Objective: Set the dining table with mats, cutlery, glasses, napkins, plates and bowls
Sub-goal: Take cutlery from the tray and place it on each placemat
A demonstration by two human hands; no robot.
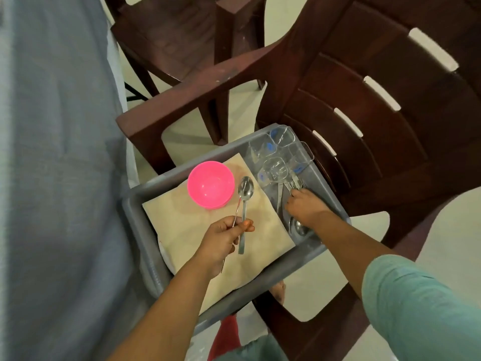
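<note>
Steel spoon [244, 201] upright in view, bowl end toward the far side of the grey tub [263, 286], handle end toward the camera; long axis nearly vertical in the picture, tilted slightly right at the top. Pinched around mid-handle by the left hand [222, 242], thumb and curled fingers clamped on it, along with a second thin piece of cutlery seen edge-on just left of it. Held above the beige mats [205, 230] stacked in the tub, just right of the pink bowl [210, 185] sitting on those mats.

Right hand [305, 207] down in the tub's right-hand part, fingers curled among loose forks [295, 182] and closed on them; exactly how many gripped, impossible to tell. Another spoon [299, 227] lying partly under that wrist, bowl end toward the camera.

Clear glasses [276, 169] grouped at the tub's far right corner, each with a small blue sticker; print on the stickers too small to read.

Tub resting on the seat of a brown plastic chair [377, 105], a second brown chair [182, 40] beyond. Blue-grey cloth [57, 152] filling the left edge.
</note>
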